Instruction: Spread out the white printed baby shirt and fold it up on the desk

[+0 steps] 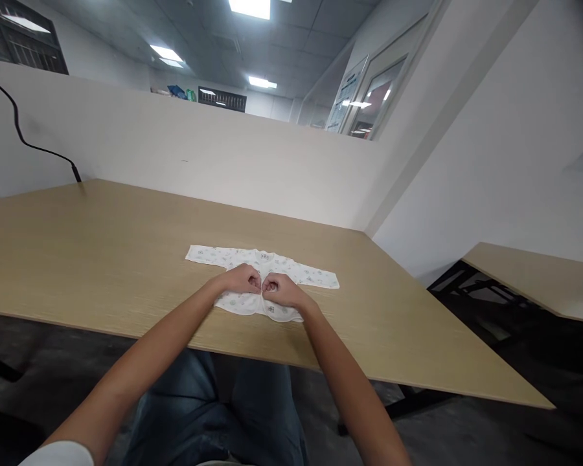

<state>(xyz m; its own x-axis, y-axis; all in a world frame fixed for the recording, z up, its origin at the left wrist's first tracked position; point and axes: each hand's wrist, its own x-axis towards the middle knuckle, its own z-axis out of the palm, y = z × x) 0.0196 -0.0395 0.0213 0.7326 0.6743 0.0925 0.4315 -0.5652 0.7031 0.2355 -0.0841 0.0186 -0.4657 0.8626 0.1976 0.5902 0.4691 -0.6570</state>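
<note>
A small white baby shirt point(298, 270) with a faint print lies flat on the wooden table point(102, 259), both sleeves spread out to the sides. My left hand point(243, 280) and my right hand point(276, 289) rest side by side on the middle of its front. Both hands are closed into loose fists, and their fingertips pinch the fabric along the centre opening. The shirt's lower middle is hidden under my hands.
A white partition wall point(199, 155) stands behind the table, with a black cable point(26, 144) hanging down to the far left corner. A second table point(539, 278) stands to the right across a gap. My legs in jeans point(214, 414) sit under the near edge.
</note>
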